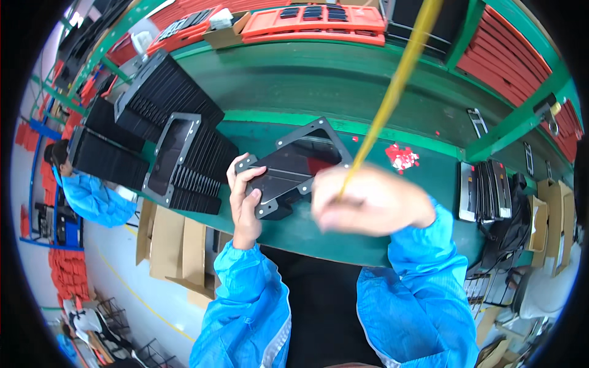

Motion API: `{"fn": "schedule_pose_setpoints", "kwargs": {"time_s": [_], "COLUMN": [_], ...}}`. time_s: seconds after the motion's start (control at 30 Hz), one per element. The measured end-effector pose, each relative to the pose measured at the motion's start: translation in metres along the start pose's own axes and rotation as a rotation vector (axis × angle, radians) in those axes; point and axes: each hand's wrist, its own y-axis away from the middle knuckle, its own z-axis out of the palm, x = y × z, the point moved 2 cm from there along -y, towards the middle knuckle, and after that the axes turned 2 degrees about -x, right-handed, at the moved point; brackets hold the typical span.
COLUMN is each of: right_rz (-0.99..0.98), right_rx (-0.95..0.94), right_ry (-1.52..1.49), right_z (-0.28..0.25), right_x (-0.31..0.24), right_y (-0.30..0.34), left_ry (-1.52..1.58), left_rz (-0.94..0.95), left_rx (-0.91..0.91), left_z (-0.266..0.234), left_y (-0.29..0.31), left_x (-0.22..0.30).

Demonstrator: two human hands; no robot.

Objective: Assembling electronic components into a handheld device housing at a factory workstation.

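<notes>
My left hand (pixel 245 199) grips the left end of a black frame-shaped housing (pixel 305 142) with a dark, glossy panel in it, fingers over the rim. The housing is tilted over the green bench. My right hand (pixel 368 199), smeared by motion, is closed at the housing's right side and hides part of it. A long yellow strip (pixel 392 92) runs from the top of the view down to the fingers of this hand, which seem to pinch its lower end. Whether it is a cord or a band, I cannot tell.
Stacks of black housings (pixel 199 153) stand to the left on the bench (pixel 319 236). Red and white scraps (pixel 402 157) lie beyond my right hand. Black flat parts (pixel 485 190) stand at the right. Red trays (pixel 313 24) line the back shelf. A person in blue (pixel 98 196) is at the far left.
</notes>
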Motion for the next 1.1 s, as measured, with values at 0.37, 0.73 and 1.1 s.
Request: {"fn": "schedule_pose_setpoints", "kwargs": {"time_s": [0.37,0.73,1.1], "right_rz": [0.047,0.101,0.052], "right_rx": [-0.291,-0.397,-0.332], "right_ry": [0.39,0.5,0.556], "right_z": [0.065,0.06,0.062], "right_x": [0.045,0.023,0.03], "right_y": [-0.004,-0.003,0.001], "left_ry": [-0.102,-0.221,-0.226], "left_rz": [0.081,0.173,0.215], "left_rx": [-0.138,-0.116,-0.078], "left_z": [-0.018,-0.018,-0.017], "left_y": [-0.004,-0.006,-0.006], "left_x": [0.008,-0.002,-0.004]}}
